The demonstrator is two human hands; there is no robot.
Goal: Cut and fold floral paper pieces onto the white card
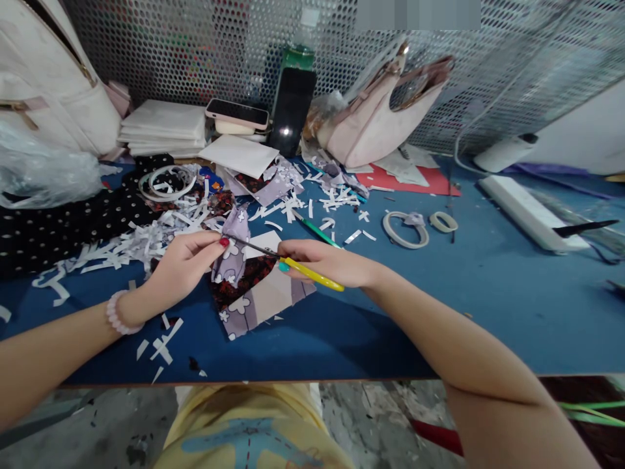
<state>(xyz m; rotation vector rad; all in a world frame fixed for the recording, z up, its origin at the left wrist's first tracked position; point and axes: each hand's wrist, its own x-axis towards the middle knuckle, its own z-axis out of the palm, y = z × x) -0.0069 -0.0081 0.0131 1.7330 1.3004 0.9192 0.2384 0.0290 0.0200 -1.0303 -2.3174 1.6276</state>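
The floral cloth (233, 260), lavender with white flowers, stands partly raised near the front of the table (498, 293), above a flat piece (273, 301) with a pale middle, dark patterned cloth and floral edges. The left hand (176, 267) pinches the cloth's upper left side between thumb and fingertips, a pink bracelet (117, 312) at its wrist. The right hand (336, 260) is closed around the yellow handles of the scissors (315, 275), whose dark blades point left across the cloth toward the left fingertips; I cannot tell whether the blades are apart. Just beyond the right hand lies a green tool (319, 232). White strips (141, 241) are heaped behind the left hand, with more scattered in front and farther back. Two rolls of tape, one large (413, 243) and one small (444, 228), lie to the right of the strips. Behind are a white stack (163, 124), a phone (237, 114) lying flat, a black slab (293, 107) leaning upright by a bottle (299, 57), and a pale bag (361, 133). At the far left, a backpack (49, 85) stands behind dotted cloth (88, 225); at the right lies a white bar (530, 212).
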